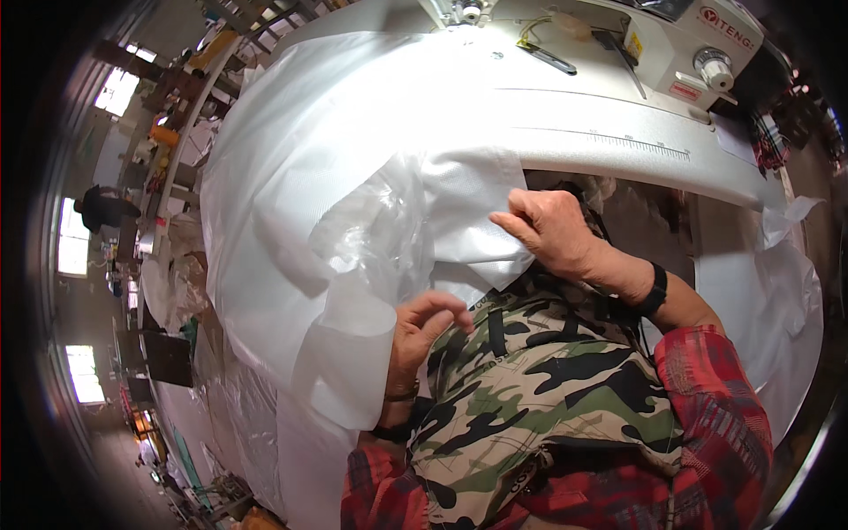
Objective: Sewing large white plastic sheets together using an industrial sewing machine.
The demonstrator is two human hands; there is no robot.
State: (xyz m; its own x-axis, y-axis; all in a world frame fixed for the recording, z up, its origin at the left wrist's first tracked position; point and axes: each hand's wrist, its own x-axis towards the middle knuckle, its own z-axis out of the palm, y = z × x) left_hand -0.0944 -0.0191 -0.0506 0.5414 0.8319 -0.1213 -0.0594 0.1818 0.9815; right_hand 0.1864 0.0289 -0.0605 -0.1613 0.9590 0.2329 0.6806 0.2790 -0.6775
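Note:
A large sheet of white woven fabric (283, 194) spreads over the machine table and down toward my lap, with a clear plastic film-like layer (384, 208) crumpled along it. My right hand (552, 230) is closed beside the fabric's right edge, thumb and fingers curled; whatever they may hold is hidden. Lower and to the left, my left hand (426, 331) is over my lap, fingers bent loosely with a gap to the thumb and nothing visible between them. A folded white flap (344, 353) lies against its wrist side. The fingertips of that hand are slightly blurred.
A sewing machine (698, 53) stands at the back right; its needle area (466, 13) is brightly lit. Thread snips (549, 60) and a dark pointed tool (623, 62) lie on the bed. A ruler scale (632, 141) marks the table edge. More white fabric (751, 291) hangs at right.

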